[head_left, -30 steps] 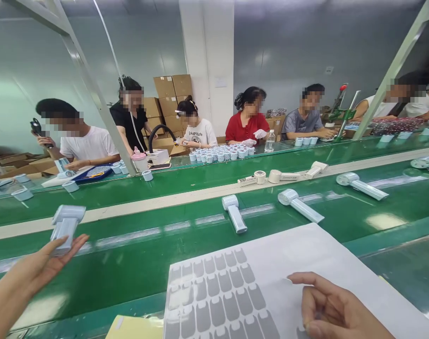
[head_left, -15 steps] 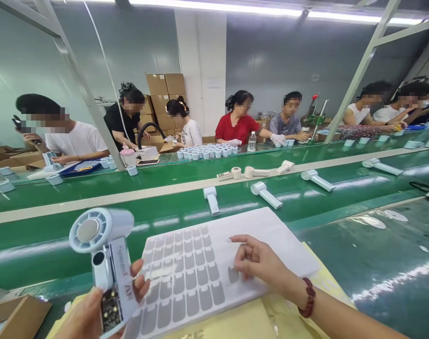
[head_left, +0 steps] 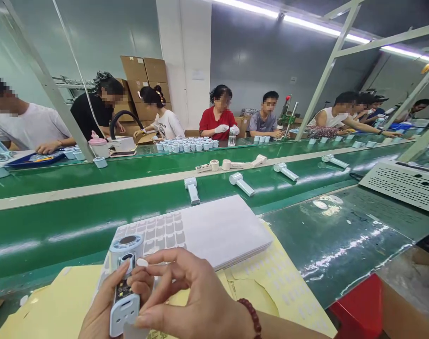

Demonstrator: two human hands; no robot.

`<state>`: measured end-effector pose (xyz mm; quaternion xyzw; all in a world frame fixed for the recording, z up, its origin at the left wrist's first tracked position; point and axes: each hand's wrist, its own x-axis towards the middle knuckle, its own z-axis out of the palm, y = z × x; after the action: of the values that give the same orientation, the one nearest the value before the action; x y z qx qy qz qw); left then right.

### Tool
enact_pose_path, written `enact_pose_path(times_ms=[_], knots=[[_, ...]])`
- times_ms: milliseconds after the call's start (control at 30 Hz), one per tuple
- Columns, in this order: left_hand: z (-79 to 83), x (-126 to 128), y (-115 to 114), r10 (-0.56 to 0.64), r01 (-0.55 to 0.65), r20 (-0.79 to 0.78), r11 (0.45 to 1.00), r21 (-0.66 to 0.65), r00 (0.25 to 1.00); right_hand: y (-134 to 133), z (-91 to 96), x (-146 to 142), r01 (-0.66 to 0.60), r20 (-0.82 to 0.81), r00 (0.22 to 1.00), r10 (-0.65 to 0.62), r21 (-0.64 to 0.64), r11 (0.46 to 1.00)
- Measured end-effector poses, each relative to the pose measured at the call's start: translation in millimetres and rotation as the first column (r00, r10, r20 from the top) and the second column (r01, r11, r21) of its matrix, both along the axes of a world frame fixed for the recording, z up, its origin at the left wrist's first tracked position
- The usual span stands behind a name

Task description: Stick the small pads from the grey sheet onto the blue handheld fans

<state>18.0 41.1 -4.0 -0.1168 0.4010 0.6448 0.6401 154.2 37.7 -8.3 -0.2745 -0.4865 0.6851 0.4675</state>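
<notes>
**Tight pinch, little margin**

The left hand [head_left: 105,301] closes its grip around a pale blue handheld fan [head_left: 124,301], holding it upright near the person's body with its round head [head_left: 127,242] on top. A dark circuit board [head_left: 123,294] lies bare on the fan's body, and fingers from that hand rest close beside it. The right hand [head_left: 186,292] makes a narrow pinch, and a small white oval pad [head_left: 141,262] sits at its fingertips, just above the fan. The pad's exact hold is hard to make out at this size.

Behind the hands, a stack of pad sheets [head_left: 221,230] with rows of grey pads rests on yellow backing paper [head_left: 59,301], which covers part of the worktop [head_left: 327,245].

The pad looks like the weakest point. Being so small, it could cling to a fingertip, crease, or land crooked if the pinch shifts. If dropped, it could be hard to spot among the loose paper. The bare board is also at risk: a slip of the left hand's fingers could press on its components, and the fan could twist in the grip while the right hand works close by.
</notes>
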Motion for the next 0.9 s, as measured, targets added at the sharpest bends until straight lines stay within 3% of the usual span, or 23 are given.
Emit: enact_pose_path(times_ms=[267,367,900], knots=[[8.3,9.7,0.3,0.063,-0.064,0.039,0.998,0.019,0.997,1.2,1.9,-13.2,0.082,-0.009,0.996,-0.084,-0.109,0.991],[5.2,8.7,-1.3,0.028,-0.029,0.008,0.999,0.028,1.0,1.0,2.9,-14.7,0.097,0.02,0.995,-0.096,-0.107,0.99],[13.3,11.7,-2.2,0.074,-0.074,0.001,0.997,0.006,0.997,2.2,4.1,-18.3,0.107,0.034,0.994,-0.104,-0.103,0.989]])
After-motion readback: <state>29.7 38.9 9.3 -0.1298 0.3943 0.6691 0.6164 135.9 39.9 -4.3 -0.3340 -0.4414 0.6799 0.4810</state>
